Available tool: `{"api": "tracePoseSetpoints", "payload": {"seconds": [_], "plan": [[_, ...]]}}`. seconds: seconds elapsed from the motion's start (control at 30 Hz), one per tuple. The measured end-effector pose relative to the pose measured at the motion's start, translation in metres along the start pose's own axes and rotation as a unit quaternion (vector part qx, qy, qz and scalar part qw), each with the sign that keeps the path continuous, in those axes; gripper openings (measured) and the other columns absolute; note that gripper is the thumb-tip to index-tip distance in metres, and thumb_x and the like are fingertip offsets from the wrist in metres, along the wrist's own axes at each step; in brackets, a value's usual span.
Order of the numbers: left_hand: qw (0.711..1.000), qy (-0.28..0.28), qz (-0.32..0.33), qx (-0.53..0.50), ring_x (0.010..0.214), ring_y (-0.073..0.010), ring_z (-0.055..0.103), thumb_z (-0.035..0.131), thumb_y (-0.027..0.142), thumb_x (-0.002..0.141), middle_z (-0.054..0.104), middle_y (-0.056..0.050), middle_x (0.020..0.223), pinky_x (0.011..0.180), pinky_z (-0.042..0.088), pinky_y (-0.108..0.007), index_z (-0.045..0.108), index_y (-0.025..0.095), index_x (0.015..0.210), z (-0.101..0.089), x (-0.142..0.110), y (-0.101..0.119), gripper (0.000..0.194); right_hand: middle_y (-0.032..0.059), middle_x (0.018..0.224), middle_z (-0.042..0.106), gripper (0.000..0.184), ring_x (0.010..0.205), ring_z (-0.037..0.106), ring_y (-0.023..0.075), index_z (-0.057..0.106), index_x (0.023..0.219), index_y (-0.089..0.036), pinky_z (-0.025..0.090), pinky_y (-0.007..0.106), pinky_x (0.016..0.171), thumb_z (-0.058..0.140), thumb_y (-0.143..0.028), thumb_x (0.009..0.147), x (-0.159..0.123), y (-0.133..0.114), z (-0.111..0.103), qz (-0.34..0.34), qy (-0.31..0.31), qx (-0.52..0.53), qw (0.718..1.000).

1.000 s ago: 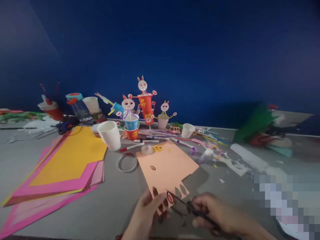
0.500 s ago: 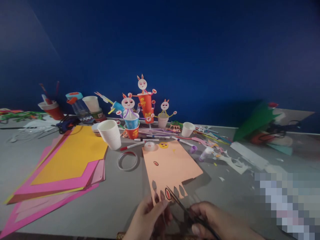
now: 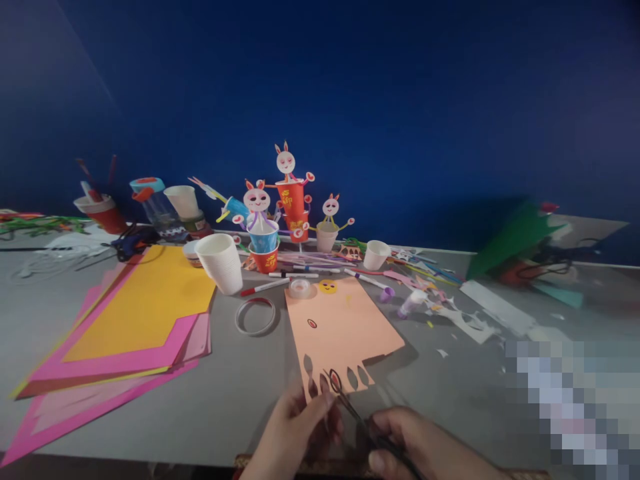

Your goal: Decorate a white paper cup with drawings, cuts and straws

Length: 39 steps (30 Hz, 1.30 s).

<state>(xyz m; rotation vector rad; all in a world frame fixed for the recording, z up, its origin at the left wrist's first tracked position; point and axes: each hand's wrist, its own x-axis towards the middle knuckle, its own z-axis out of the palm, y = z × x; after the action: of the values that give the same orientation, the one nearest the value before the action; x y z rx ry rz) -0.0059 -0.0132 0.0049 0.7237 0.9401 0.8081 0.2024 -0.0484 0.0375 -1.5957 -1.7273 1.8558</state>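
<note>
My left hand [image 3: 293, 423] pinches a small paper oval [image 3: 335, 381] with a black outline and a red centre. My right hand [image 3: 413, 430] is closed on the handles of dark scissors [image 3: 356, 415], whose blades point up and left to the oval's edge. Behind the fingers lies a peach paper sheet [image 3: 345, 327], with several leaf-shaped holes along its near edge. A second, smaller red oval [image 3: 312, 324] and a yellow smiling face [image 3: 328, 287] are on this sheet. Part of the scissors is hidden by my right hand.
Left lie stacked yellow and pink papers [image 3: 145, 307]. White cups [image 3: 220, 263], a tape roll [image 3: 255, 317] and markers [image 3: 265, 287] stand or lie beyond. Rabbit-faced cup figures [image 3: 257, 200] line the blue wall. Paper scraps [image 3: 470, 323] and a glue stick [image 3: 411, 304] are at right.
The scissors and my right hand have shifted slightly left, and the blades now look closer together. The oval has turned a little between my left fingers.
</note>
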Motion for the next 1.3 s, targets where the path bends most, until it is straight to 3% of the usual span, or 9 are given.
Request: {"api": "tracePoseSetpoints", "payload": {"seconds": [0.23, 0.4, 0.8, 1.3], "plan": [[1.0, 0.013, 0.001, 0.017, 0.04, -0.0086, 0.053, 0.076, 0.062, 0.067, 0.066, 0.0, 0.054, 0.038, 0.037, -0.017, 0.06, 0.016, 0.072, 0.001, -0.004, 0.001, 0.049, -0.0084, 0.058, 0.054, 0.026, 0.045, 0.037, 0.0039, 0.049, 0.085, -0.019, 0.021, 0.016, 0.044, 0.062, -0.041, 0.09, 0.0, -0.005, -0.001, 0.028, -0.014, 0.02, 0.999], [1.0, 0.002, -0.002, 0.021, 0.037, -0.0073, 0.049, 0.074, 0.062, 0.069, 0.065, 0.001, 0.053, 0.037, 0.034, -0.017, 0.057, 0.017, 0.072, 0.002, -0.004, 0.003, 0.048, -0.0085, 0.058, 0.052, 0.028, 0.048, 0.037, 0.0042, 0.049, 0.08, -0.019, 0.023, 0.016, 0.046, 0.063, -0.04, 0.089, 0.002, -0.006, -0.003, 0.002, -0.02, 0.027, 0.999], [0.999, 0.017, -0.016, 0.026, 0.039, -0.0083, 0.052, 0.076, 0.063, 0.067, 0.066, 0.001, 0.053, 0.037, 0.035, -0.016, 0.057, 0.017, 0.074, 0.004, -0.006, 0.007, 0.05, -0.007, 0.061, 0.041, 0.054, 0.051, 0.035, 0.0063, 0.049, 0.083, -0.018, 0.02, 0.02, 0.045, 0.052, -0.071, 0.086, 0.008, 0.011, 0.002, -0.08, -0.013, 0.024, 0.996], [0.999, 0.033, -0.008, 0.027, 0.035, -0.0084, 0.049, 0.076, 0.064, 0.065, 0.065, 0.001, 0.051, 0.036, 0.035, -0.018, 0.055, 0.018, 0.073, 0.005, -0.004, 0.005, 0.05, -0.0071, 0.062, 0.033, 0.058, 0.053, 0.027, 0.0071, 0.036, 0.074, -0.021, 0.019, 0.021, 0.046, 0.042, -0.077, 0.086, 0.004, -0.003, 0.003, -0.113, 0.005, -0.002, 0.994]]}}
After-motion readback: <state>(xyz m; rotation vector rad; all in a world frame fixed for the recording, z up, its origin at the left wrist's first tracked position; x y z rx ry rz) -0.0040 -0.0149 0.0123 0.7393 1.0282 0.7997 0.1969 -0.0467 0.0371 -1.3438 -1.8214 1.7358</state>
